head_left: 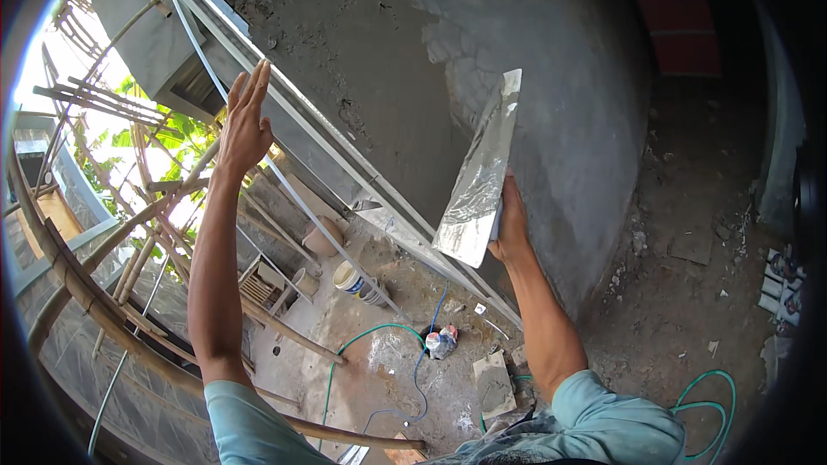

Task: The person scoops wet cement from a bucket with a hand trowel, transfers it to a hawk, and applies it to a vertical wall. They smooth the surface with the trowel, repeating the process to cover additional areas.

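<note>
My right hand (511, 220) grips a long rectangular plastering trowel (479, 176) from behind; its handle is mostly hidden. Wet grey mortar smears the middle of the bright metal blade, which stands tilted before the wall. My left hand (245, 129) is raised with its fingers stretched out. Its fingertips lie at the long pale frame edge (332, 155) bordering the wall; I cannot tell whether they press on it. Beyond that edge spreads a dark patch of wet plaster (370, 77), rough towards its upper left. Lighter grey wall (568, 112) adjoins it on the right.
Bamboo scaffold poles (95, 301) curve along the left. Below on the ground are a white bucket (349, 277), a green hose (366, 330), a crumpled bag (442, 342) and a mortar-covered board (494, 385). Another hose coil (728, 392) lies at lower right. A red panel (680, 30) stands at upper right.
</note>
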### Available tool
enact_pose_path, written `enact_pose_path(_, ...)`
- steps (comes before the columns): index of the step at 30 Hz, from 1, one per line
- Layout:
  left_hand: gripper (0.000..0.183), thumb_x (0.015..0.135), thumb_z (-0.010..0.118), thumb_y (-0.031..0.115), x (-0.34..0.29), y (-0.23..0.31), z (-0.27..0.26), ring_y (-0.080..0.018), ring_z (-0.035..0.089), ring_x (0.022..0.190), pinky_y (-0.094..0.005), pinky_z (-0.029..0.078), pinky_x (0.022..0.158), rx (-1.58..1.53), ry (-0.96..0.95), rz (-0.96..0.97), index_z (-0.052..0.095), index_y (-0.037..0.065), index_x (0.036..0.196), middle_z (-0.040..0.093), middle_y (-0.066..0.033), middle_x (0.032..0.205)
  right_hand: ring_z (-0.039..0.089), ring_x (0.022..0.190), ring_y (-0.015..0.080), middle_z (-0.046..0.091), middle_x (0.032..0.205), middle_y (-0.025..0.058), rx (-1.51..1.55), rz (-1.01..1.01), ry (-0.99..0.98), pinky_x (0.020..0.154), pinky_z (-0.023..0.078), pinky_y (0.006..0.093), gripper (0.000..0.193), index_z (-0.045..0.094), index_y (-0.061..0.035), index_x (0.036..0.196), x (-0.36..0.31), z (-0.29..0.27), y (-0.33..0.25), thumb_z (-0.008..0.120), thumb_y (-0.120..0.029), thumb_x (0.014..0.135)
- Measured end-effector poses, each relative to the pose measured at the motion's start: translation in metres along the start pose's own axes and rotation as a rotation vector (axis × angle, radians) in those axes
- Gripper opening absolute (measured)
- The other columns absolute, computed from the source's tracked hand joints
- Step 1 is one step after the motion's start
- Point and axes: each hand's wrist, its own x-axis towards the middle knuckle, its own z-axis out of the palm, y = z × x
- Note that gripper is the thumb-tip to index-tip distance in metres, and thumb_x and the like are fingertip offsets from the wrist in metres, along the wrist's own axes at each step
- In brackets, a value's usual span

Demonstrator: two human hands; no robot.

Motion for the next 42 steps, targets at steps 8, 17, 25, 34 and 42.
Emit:
enact_pose_path(8, 0.059, 0.079, 0.057, -0.007, 0.037, 0.023, -0.03, -0.0291, 0.044, 0.136, -0.0447, 0.036, 0.115, 0.222, 0.331, -0.035, 0.057, 0.016, 0.134, 0.051, -0.0071, 0.143, 0.067, 0.1, 0.0171, 0.063, 0.117, 0.0092, -0.06, 0.031, 0.133, 0.084, 0.06, 0.0331, 0.05, 0.046, -0.0058, 0.138, -0.063, -0.044, -0.028, 0.036, -0.044, 0.107)
enact_pose_path(17, 0.048, 0.084, 0.062, 0.001, 0.094, 0.093, -0.065, -0.0304, 0.056, 0.121, -0.0427, 0.042, 0.106, 0.007, 0.564, -0.008, 0.062, 0.018, 0.129, 0.063, -0.0079, 0.129, 0.062, 0.074, 0.0077, 0.062, 0.094, 0.0017, -0.283, 0.064, 0.23, 0.06, 0.053, 0.0235, 0.04, 0.052, -0.0103, 0.127, -0.055, -0.028, -0.052, 0.044, -0.043, 0.105)
enact_pose_path(25, 0.068, 0.08, 0.072, 0.007, 0.02, 0.002, -0.027, -0.0346, 0.048, 0.126, -0.0435, 0.037, 0.11, -0.015, 0.318, -0.341, 0.047, 0.012, 0.143, 0.055, -0.0132, 0.137, 0.052, 0.048, 0.0195, 0.052, 0.066, 0.0073, -0.955, -0.335, -0.05, 0.045, 0.043, 0.0369, 0.033, 0.05, -0.0035, 0.091, 0.077, 0.101, -0.072, 0.053, -0.034, 0.102)
enact_pose_path(34, 0.096, 0.077, 0.072, -0.002, 0.005, 0.0, -0.003, -0.037, 0.028, 0.144, -0.0438, 0.024, 0.121, -0.174, 0.091, -0.131, 0.022, 0.013, 0.157, 0.033, -0.0136, 0.157, 0.063, 0.083, 0.0482, 0.065, 0.083, 0.0284, -1.39, -0.711, -0.028, 0.072, 0.048, 0.0525, 0.038, 0.053, 0.0026, 0.091, 0.18, 0.168, -0.041, 0.057, -0.035, 0.096)
enact_pose_path(42, 0.092, 0.078, 0.07, -0.004, 0.001, -0.015, -0.007, -0.038, 0.029, 0.143, -0.0445, 0.024, 0.121, -0.125, 0.087, -0.122, 0.025, 0.014, 0.157, 0.036, -0.0134, 0.156, 0.058, 0.084, 0.0546, 0.063, 0.084, 0.0307, -1.201, -0.551, -0.403, 0.076, 0.046, 0.0523, 0.034, 0.053, -0.0001, 0.093, 0.113, 0.182, 0.009, 0.055, -0.033, 0.099)
